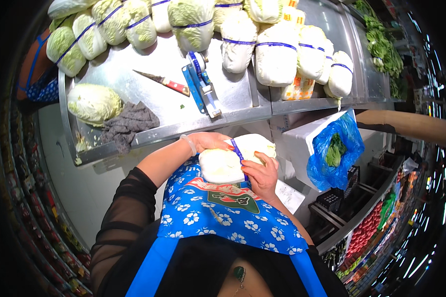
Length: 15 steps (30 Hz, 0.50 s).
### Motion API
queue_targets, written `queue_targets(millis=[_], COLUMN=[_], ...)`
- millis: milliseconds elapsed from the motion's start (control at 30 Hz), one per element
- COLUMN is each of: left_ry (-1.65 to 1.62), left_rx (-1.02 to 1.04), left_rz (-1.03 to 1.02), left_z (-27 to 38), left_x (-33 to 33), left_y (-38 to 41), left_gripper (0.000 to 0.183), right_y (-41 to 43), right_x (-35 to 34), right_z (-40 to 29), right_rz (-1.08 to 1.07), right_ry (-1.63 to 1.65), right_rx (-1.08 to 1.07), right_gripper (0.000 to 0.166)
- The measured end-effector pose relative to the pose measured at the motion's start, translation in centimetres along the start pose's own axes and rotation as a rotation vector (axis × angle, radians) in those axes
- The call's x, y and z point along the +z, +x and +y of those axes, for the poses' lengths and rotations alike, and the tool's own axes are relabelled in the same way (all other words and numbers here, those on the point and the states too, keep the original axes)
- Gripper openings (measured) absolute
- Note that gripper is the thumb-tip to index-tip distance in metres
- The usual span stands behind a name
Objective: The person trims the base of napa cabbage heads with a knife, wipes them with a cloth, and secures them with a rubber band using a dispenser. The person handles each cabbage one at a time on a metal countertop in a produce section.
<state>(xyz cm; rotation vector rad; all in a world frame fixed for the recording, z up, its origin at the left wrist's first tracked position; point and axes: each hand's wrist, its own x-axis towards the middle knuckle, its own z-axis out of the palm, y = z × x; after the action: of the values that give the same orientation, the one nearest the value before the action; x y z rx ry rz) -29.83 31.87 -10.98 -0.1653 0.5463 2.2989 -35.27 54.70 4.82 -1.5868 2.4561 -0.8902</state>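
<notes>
My left hand [210,142] and my right hand [263,175] hold a trimmed napa cabbage [221,167] against the front of my blue flowered apron [193,217]. A printed purple tape [238,153] runs across the cabbage's middle. The left fingers press beside the tape near its upper end, and the right fingers lie along its lower part. The cabbage's underside is hidden. Beyond my hands, on the steel counter [230,120], stands a blue tape dispenser [200,87] with a tape roll. A knife [163,81] with a red handle lies left of it.
Several taped napa cabbages [277,59] line the counter's far side. An untaped cabbage [93,104] and a grey cloth [130,124] lie at the left. At right, a blue plastic bag [319,163] with leafy scraps lines a white box [297,141]. Another person [41,87] stands far left.
</notes>
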Motion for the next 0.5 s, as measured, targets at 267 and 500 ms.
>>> queue_targets(millis=[267,500], left_ry=[-0.024,0.201], left_rx=[0.202,0.473], left_rz=[-0.011,0.167], left_z=[3.9,10.9], left_x=[-0.2,12.8], left_y=[0.3,1.9], left_gripper=[0.063,0.087], right_y=[-3.9,1.3], right_x=[-5.1,-1.0], right_z=[2.8,5.1], right_rz=[-0.043,0.533], right_ry=[-0.248,1.585], right_rx=[0.181,0.611], right_gripper=[0.02,0.09])
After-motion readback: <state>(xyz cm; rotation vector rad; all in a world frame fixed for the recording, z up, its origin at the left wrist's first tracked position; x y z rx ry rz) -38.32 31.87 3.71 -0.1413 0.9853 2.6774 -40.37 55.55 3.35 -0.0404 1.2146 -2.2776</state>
